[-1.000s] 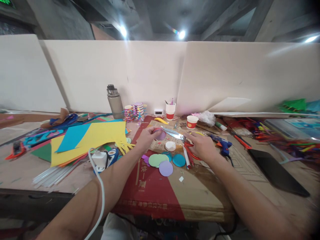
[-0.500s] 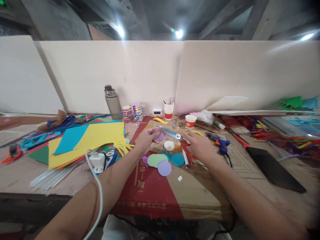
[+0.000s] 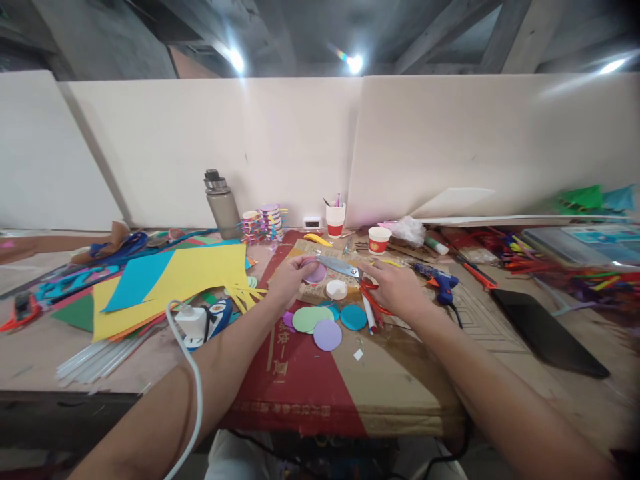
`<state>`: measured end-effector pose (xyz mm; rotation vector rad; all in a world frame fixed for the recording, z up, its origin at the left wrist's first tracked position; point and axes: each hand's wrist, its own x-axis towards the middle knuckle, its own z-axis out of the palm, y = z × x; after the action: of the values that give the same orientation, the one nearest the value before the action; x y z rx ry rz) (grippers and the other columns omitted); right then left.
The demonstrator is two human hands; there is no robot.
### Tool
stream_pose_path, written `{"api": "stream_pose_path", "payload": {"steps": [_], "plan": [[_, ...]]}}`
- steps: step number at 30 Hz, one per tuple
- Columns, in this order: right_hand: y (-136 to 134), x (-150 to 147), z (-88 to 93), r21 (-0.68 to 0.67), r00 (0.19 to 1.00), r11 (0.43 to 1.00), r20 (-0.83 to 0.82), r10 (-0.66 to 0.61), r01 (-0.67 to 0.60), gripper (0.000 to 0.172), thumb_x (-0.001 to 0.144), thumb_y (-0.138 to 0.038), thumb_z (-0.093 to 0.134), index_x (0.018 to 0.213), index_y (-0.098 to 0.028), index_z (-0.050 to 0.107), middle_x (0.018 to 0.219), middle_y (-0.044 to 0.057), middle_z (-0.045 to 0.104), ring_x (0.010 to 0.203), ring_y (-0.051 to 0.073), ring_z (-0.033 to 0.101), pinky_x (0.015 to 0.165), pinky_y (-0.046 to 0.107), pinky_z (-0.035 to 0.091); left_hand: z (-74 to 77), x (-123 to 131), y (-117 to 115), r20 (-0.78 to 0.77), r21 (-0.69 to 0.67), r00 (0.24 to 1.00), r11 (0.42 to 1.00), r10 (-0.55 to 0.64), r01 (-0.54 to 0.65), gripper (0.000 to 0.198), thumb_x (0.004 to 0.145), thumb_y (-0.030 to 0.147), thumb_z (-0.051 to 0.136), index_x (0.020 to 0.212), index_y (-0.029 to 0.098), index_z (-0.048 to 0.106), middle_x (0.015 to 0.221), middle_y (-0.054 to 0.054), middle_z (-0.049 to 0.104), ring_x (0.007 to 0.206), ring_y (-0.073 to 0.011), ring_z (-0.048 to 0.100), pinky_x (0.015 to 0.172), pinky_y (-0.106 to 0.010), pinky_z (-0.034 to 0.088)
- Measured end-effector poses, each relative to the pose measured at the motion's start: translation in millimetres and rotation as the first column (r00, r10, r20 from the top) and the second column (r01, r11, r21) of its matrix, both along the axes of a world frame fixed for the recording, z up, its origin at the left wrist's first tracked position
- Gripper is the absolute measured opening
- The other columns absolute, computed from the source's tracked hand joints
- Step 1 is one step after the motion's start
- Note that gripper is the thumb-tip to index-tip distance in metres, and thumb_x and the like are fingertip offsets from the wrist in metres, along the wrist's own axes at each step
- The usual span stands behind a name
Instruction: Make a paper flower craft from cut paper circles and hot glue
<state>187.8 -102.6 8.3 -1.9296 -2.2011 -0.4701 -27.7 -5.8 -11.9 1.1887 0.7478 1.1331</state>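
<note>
Grey bottle point(image 3: 220, 203), glue gun point(image 3: 440, 283), perhaps tablet point(image 3: 545, 333)

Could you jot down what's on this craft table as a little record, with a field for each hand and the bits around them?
left hand: grip closed on a pink paper disc
right hand: holds red-handled scissors, blades at the disc's edge
near the hands: green disc, lilac disc, teal disc, white lid
surface: flattened cardboard
to the left: yellow paper sheet, grey bottle
to the right: blue glue gun
</note>
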Motion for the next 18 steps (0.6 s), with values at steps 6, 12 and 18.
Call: {"api": "stream_pose_path", "payload": {"steps": [6,12,18], "plan": [[4.2,-2.2,-5.2,-0.020,1.000,1.000,0.001,0.002,-0.002,0.042,0.089,-0.025,0.045,0.128,-0.027,0.060,0.109,0.009,0.070,0.088,0.025,0.067,0.060,0.031,0.034,-2.1,0.1,0.5,0.026,-0.055,1.000,0.998,-0.003,0.005,0.040,0.049,0.034,0.089,0.078,0.012,0.072,0.075,-0.003,0.070,0.066,-0.0113,0.058,0.065,-0.023,0.044],[4.7,-0.6,-5.9,-0.035,1.000,0.999,-0.009,0.011,-0.011,0.043,0.087,-0.023,0.044,0.127,-0.025,0.060,0.106,0.009,0.071,0.088,0.025,0.066,0.062,0.031,0.036,1.3,-1.2,-2.0,0.023,-0.080,0.999,0.996,-0.029,0.031,0.042,0.049,0.034,0.089,0.080,0.011,0.073,0.074,-0.003,0.069,0.065,-0.0101,0.057,0.064,-0.021,0.043],[4.4,0.2,-7.0,-0.028,1.000,1.000,-0.010,0.012,-0.012,0.042,0.088,-0.023,0.044,0.126,-0.025,0.061,0.105,0.010,0.071,0.087,0.025,0.066,0.064,0.031,0.037,4.4,-1.6,-2.7,-0.015,-0.035,0.999,0.998,-0.046,0.045,0.042,0.050,0.037,0.089,0.079,0.012,0.073,0.076,-0.004,0.070,0.066,-0.0119,0.058,0.065,-0.023,0.044]]}}
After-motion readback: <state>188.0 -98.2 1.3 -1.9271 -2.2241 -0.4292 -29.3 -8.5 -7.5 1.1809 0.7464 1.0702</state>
